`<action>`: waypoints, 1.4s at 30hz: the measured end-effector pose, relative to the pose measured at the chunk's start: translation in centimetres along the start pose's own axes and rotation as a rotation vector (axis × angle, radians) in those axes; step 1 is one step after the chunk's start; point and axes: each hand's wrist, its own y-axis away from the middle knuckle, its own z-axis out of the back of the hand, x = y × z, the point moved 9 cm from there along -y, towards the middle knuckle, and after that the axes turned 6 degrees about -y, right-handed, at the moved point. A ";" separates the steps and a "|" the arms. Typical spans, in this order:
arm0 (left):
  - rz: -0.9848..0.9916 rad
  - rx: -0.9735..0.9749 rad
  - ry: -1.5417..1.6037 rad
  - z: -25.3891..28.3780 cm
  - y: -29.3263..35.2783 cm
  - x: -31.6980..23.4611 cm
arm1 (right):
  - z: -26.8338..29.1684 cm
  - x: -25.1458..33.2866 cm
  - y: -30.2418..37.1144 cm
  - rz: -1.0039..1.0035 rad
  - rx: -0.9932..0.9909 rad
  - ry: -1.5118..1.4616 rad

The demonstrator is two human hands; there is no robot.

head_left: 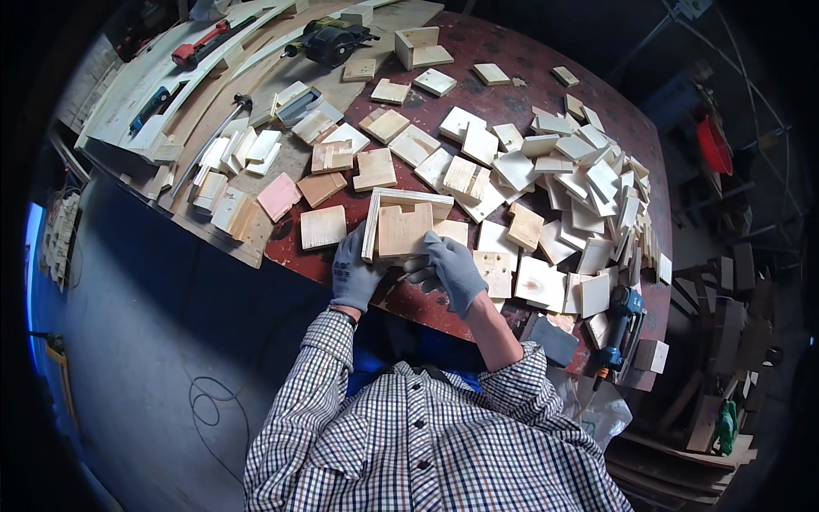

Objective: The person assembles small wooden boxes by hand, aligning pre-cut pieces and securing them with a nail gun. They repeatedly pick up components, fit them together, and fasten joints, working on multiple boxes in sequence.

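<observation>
Left hand (354, 271): fingers clamped on wooden frame (401, 224), 9 o'clock edge.
Right hand (452, 269): fingers clamped on square board (404, 231).
Tabletop (503, 98): scattered boards.

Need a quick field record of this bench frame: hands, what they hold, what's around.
left hand: gloved, gripping the left side of the wooden frame
right hand: gloved, on the frame's lower right edge
frame: partly built, small panel inside, on the red table
right of hands: heap of wood squares
table edge, right: blue power tool
far left: plywood sheets, red clamp
</observation>
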 end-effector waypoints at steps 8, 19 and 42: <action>0.028 -0.002 0.013 0.6 -0.2 -0.2 | 1.0 6.0 -0.1 0.413 -0.299 1.056; -0.009 0.002 0.017 0.7 -0.5 -1.1 | -0.7 1.4 -0.3 0.711 -0.273 0.977; 0.044 0.074 -0.058 -1.5 0.1 1.6 | -3.0 4.4 0.7 0.709 -0.307 1.275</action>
